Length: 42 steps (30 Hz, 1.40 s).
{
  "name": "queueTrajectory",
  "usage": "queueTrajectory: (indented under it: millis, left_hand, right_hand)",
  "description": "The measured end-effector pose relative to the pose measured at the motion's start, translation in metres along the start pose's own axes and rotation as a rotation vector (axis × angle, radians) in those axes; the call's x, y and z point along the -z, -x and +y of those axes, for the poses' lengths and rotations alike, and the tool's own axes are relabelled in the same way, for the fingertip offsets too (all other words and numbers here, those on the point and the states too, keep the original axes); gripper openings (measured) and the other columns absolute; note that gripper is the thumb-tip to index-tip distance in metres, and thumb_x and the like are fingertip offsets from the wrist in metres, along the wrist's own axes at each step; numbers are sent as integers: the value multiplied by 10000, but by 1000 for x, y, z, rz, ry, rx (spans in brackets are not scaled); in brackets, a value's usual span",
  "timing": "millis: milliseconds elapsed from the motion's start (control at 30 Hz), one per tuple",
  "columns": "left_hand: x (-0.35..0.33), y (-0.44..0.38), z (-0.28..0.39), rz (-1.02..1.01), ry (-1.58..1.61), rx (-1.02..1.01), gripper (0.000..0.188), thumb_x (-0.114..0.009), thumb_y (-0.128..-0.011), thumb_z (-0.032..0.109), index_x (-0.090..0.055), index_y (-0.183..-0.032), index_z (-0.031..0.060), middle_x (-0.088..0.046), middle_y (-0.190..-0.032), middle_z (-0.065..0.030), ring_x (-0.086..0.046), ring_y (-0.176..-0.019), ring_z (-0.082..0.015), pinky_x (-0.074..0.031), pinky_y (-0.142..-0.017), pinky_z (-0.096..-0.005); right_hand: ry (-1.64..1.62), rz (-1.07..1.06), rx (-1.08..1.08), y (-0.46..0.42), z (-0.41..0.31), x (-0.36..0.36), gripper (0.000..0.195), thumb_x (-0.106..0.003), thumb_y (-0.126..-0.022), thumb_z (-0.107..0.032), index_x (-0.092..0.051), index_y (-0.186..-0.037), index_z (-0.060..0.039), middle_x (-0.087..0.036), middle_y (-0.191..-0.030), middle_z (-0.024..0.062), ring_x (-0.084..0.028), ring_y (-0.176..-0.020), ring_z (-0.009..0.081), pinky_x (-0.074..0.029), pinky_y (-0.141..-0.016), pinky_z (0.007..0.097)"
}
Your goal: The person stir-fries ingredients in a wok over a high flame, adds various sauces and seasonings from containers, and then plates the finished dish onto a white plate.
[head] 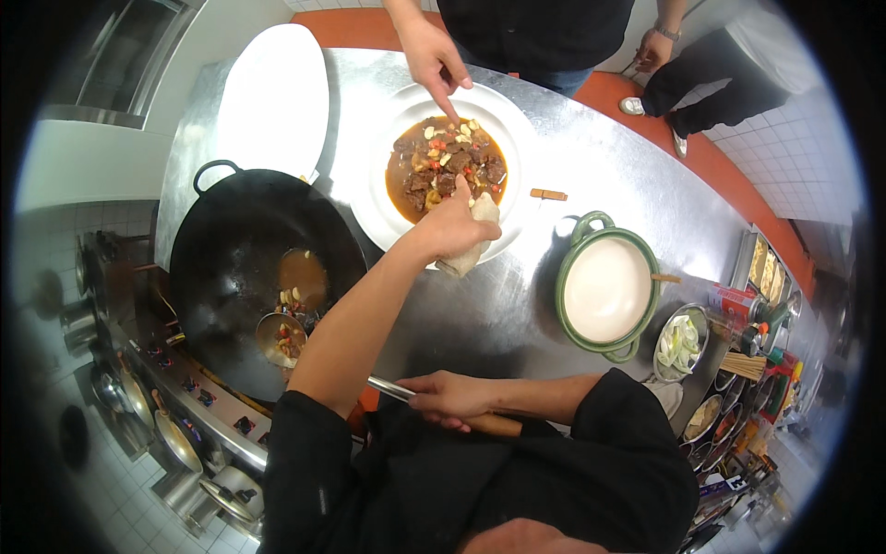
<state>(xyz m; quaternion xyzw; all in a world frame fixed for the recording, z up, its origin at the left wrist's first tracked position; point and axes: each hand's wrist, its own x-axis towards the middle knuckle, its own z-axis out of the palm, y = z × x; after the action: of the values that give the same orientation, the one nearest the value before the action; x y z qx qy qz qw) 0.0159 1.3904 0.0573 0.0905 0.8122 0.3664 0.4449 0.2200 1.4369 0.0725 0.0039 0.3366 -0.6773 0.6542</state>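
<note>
A wide white plate (374, 208) on the steel counter holds a brown stew (457, 163) of meat chunks, garlic cloves and red pepper bits. My left hand (460, 228) is over its near rim, gripping a folded beige cloth (467, 257) with the index finger stretched towards the stew. My right hand (450, 400) is closed around the handle of a ladle (391, 389) in front of my body. At left, the ladle's bowl (282, 339) rests inside a black wok (228, 256), with sauce and garlic in it; my left forearm hides part of the ladle.
Across the counter a co-worker's hand (439, 76) points down at the stew. A green-rimmed two-handled pot (609, 291) stands at right, near a bowl of cut greens (680, 346). A white oval platter (277, 97) lies behind the wok. Another person (727, 76) stands further back.
</note>
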Motion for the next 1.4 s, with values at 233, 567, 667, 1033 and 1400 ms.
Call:
queueTrajectory:
  millis: [233,567,667,1033,1400]
  left_hand:
    - [1,161,22,-9,-1,-89,909,-649,-806,307,-123,-1484,11,-627,-1071,-274,-616,-1007,-387,-465,-900,-370]
    - [-51,365,-108,414,825,40,496,-734,-795,282,-586,-1163,-16,-648,-955,-72,-604,-829,-123,-486,-726,-255]
    - [-72,391,-149,593,912,60,497,-726,-809,344,-595,-1120,-21,-651,-941,-78,-607,-823,-135,-495,-726,-273]
    - [-57,415,-232,502,1028,19,541,-678,-843,327,-524,-1224,-25,-636,-975,-117,-625,-817,-177,-522,-701,-307]
    - [4,342,-280,183,1777,-44,503,-401,-974,343,-405,-1277,-58,-627,-968,-257,-678,-629,-221,-559,-447,-285]
  right_hand:
    - [31,68,-34,-1,5,-14,388,-413,-981,-210,-424,-1354,-104,-448,-680,20,-438,-432,78,-418,-370,230]
    - [34,140,-26,1,1,-44,563,-404,-994,-208,-178,-1510,-194,-442,-686,-6,-409,-457,52,-396,-377,206]
    - [28,167,-31,1,-3,-57,537,-393,-995,-193,-216,-1501,-192,-433,-694,-9,-398,-458,44,-399,-385,191]
    - [19,327,-52,-8,-3,-100,499,-443,-986,-193,-309,-1466,-168,-456,-690,7,-391,-411,57,-368,-336,201]
    - [91,363,-103,-9,-17,-118,509,-432,-992,-185,-282,-1478,-171,-447,-674,2,-395,-406,59,-379,-339,203]
